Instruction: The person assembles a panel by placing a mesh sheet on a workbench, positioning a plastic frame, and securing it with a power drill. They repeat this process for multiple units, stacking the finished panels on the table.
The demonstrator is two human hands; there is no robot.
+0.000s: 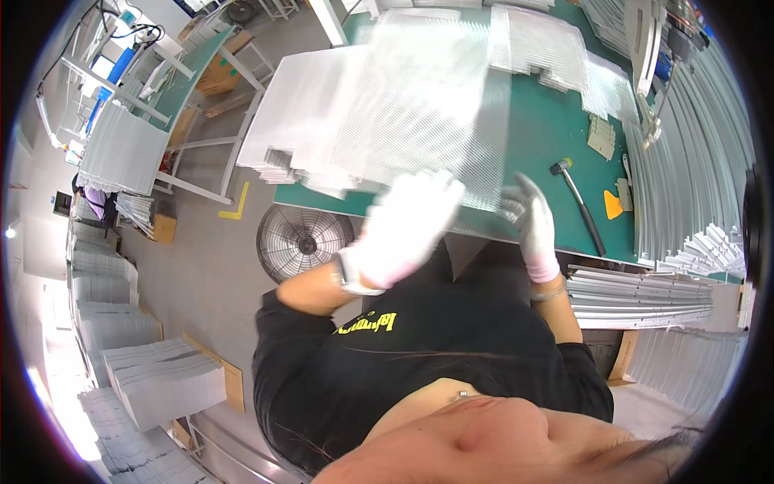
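A large silvery mesh sheet (451, 105) lies over the green table, see-through along its right side. My left hand (413, 226), white-gloved and washed out by glare, rests over the sheet's near edge. Its fingers look stretched out and flat; the thumb is hard to make out. At the sheet's near right corner is my right hand (530, 226), in a white glove with a pink cuff. Its fingers curl in against the sheet's edge and appear to hold it. Beneath and left of this sheet sits a stack of pale sheets (298, 97) with notched corners.
Right of the hands, a hammer (576, 202), an orange scraper (613, 205) and a beige slotted piece (601, 135) lie on the green tabletop (540, 129). More mesh sheets (538, 47) stand behind. A floor fan (305, 242) is below the table's left edge. Metal strips (701, 137) line the far right.
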